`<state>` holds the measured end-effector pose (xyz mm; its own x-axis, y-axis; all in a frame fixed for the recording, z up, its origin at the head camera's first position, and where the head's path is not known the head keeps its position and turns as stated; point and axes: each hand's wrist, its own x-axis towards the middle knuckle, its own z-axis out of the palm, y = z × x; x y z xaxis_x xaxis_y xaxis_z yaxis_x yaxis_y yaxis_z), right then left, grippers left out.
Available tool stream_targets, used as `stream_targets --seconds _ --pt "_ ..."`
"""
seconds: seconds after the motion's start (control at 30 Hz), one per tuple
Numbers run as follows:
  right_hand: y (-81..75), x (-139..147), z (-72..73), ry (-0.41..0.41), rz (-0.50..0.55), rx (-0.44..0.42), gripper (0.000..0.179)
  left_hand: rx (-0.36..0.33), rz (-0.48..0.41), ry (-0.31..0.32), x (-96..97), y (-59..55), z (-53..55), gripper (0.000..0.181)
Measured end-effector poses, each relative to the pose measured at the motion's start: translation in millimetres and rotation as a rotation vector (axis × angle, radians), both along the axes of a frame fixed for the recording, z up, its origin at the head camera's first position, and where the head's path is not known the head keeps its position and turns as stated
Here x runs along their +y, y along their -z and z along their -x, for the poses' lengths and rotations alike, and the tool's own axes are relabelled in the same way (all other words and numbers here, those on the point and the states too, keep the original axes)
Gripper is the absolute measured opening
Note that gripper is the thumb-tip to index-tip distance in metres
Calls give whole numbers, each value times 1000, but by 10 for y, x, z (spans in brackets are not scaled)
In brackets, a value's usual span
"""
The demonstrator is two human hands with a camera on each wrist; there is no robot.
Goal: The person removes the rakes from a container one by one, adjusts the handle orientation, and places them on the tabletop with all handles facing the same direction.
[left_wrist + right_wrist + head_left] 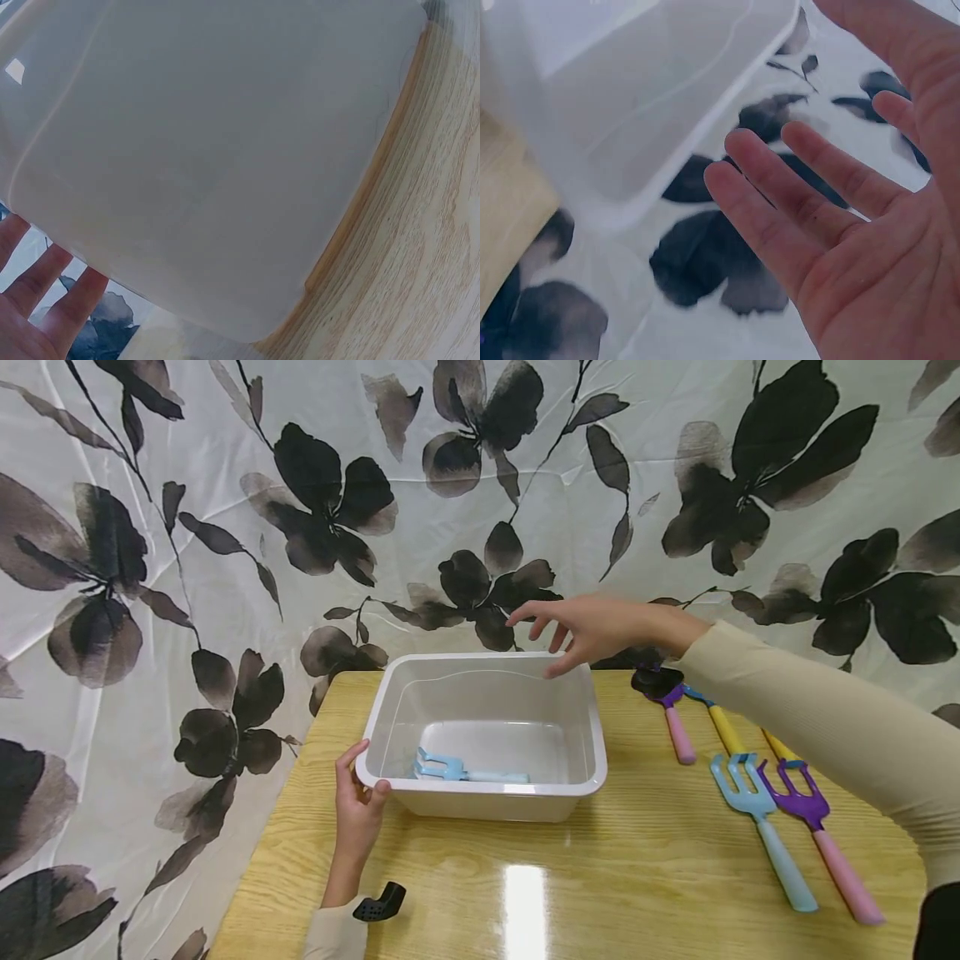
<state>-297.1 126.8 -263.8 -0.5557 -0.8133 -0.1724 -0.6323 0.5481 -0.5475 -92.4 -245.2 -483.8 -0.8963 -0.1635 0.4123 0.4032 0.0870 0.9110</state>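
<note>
A white plastic tub (487, 806) stands on the wooden table, with a small light-blue hand fork (450, 768) lying on its floor near the front wall. My left hand (360, 814) holds the tub's front left corner, thumb at the front and fingers along the left side. In the left wrist view, fingers (71, 307) reach past the tub's edge. Over the far right rim, my right hand (592, 627) hovers with fingers spread and nothing in it. The right wrist view shows its palm (885, 277) beside the tub's rim (705, 135).
To the right lie another light-blue hand fork (768, 827) and a purple fork with a pink handle (836, 852). Behind them are a pink-handled purple tool (678, 735) and a yellow-handled blue one (723, 727), partly under the right arm. A floral curtain (570, 510) hangs behind the table (637, 877).
</note>
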Motion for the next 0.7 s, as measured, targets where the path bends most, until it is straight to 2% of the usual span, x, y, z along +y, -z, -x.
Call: stream_targets --seconds 0.13,0.3,0.5,0.7 --pt "97 -271 48 -72 0 -77 85 4 1 -6 20 -13 12 66" --pt "293 -569 84 -144 -9 -142 86 -2 -9 -9 38 -4 30 67" --pt "590 -813 93 -175 -53 -180 88 -2 -11 0 51 2 36 71" --pt "884 -1053 49 -262 -124 -173 85 -4 -11 -11 24 -13 37 73"
